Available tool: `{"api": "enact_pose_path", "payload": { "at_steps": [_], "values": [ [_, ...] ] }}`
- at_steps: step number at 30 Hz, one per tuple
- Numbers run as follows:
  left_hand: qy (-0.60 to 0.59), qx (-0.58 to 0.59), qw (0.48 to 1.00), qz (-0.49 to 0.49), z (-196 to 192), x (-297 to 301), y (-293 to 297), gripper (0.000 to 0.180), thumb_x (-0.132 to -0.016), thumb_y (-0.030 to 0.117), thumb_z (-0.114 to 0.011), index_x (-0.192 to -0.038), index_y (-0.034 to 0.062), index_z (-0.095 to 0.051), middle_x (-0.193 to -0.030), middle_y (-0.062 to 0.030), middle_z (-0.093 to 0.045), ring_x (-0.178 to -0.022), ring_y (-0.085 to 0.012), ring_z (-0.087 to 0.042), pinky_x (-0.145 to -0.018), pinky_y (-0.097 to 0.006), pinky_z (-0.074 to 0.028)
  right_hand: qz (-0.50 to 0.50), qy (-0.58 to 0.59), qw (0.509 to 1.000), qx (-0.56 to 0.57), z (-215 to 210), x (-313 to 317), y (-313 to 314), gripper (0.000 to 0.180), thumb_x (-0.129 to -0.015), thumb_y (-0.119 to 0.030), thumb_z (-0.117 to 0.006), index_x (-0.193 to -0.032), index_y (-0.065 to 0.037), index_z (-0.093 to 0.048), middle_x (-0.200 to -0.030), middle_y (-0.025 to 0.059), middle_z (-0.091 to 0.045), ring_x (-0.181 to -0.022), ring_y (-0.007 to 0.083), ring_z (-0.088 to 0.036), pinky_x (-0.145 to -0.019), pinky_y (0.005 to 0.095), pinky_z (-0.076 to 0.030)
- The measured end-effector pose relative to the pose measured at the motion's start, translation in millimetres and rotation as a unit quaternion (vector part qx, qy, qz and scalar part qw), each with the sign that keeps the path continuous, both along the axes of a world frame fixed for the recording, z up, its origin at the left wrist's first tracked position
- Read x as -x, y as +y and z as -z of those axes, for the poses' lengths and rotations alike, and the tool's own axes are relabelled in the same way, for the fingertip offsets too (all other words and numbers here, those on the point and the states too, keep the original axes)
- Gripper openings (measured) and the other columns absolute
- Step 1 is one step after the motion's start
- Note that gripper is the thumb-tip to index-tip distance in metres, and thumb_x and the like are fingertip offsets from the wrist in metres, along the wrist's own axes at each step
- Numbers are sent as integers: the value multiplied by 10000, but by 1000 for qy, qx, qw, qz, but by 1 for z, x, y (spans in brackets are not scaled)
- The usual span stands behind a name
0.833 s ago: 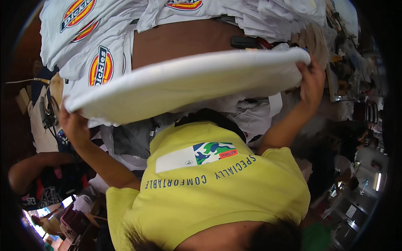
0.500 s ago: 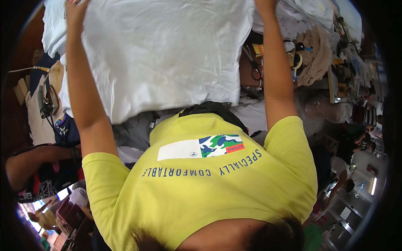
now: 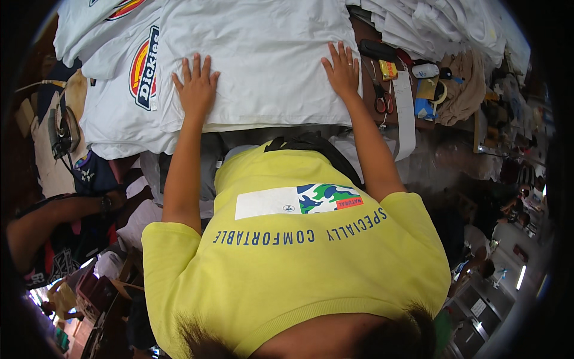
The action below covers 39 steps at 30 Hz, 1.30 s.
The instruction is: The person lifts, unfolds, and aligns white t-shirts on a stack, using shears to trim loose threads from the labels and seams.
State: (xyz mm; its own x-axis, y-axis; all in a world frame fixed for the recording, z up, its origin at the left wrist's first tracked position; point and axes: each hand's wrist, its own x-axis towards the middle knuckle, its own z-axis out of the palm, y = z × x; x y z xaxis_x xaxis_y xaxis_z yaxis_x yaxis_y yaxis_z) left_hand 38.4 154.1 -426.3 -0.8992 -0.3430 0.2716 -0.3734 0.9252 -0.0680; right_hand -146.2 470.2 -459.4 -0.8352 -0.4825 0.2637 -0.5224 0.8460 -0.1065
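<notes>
A white T-shirt [image 3: 269, 66] lies spread over the table in front of me, its lower edge running along the table's near side. On its left part rests my left hand [image 3: 197, 87], palm down with the fingers spread. My right hand [image 3: 342, 70] lies flat near the shirt's right edge, fingers apart. Neither hand grips anything. To the left, more white shirts [image 3: 113, 110] with a red, yellow and black printed emblem [image 3: 143, 72] stick out from beneath or beside this one. The far end of the shirt runs out of view at the top.
Right of the shirt are scissors [image 3: 382, 99], a yellow packet [image 3: 388, 70], a dark case [image 3: 378, 50], a paper strip [image 3: 406, 113] and a tape roll [image 3: 440, 93]. White garments [image 3: 430, 27] are heaped behind. A clothes iron [image 3: 63, 131] stands left, near another person's arm [image 3: 54, 221].
Both hands have come down and closer to me, from raised at the far edge to flat on the shirt. The shirt, lifted before, now lies flat, uncovering the printed shirts at left.
</notes>
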Motion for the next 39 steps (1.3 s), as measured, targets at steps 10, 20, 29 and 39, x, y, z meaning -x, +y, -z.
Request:
{"api": "enact_pose_path", "payload": {
  "at_steps": [10, 20, 29, 39],
  "values": [
    [91, -47, 993, 61, -5, 37, -18, 442, -849, 388, -473, -1234, 172, -456, -1320, -77, -386, -1254, -279, -293, -1002, -519, -186, -31, -15, 994, 105, 7, 43, -3, 442, -873, -418, -445, -1266, -216, -433, -1342, 82, -373, -1266, 275, -297, -1018, 421, -231],
    [-25, -260, 938, 227, -52, -76, 5, 281, -632, 141, -696, -878, 75, -577, -956, -76, -528, -934, -274, -482, -804, -376, -392, -106, -129, 966, 196, -63, -47, 104, 356, -688, -201, -700, -1008, -86, -594, -1030, 82, -567, -972, 263, -516, -859, 353, -376],
    [-51, -239, 946, 212, -68, -71, -4, 165, -654, 51, -645, -800, 33, -570, -827, -79, -555, -818, -270, -515, -717, -363, -423, -21, -186, 953, 236, -60, -94, 118, 445, -620, -122, -735, -1017, -77, -539, -1028, 90, -485, -975, 280, -489, -829, 341, -410],
    [-103, -244, 935, 237, -53, -63, 10, 92, -664, 3, -573, -742, 49, -556, -776, -75, -534, -785, -260, -512, -693, -352, -425, 32, -165, 930, 327, -29, -83, 127, 273, -673, 17, -631, -923, -51, -545, -828, 47, -511, -658, 140, -512, -580, 242, -436]
  ]
}}
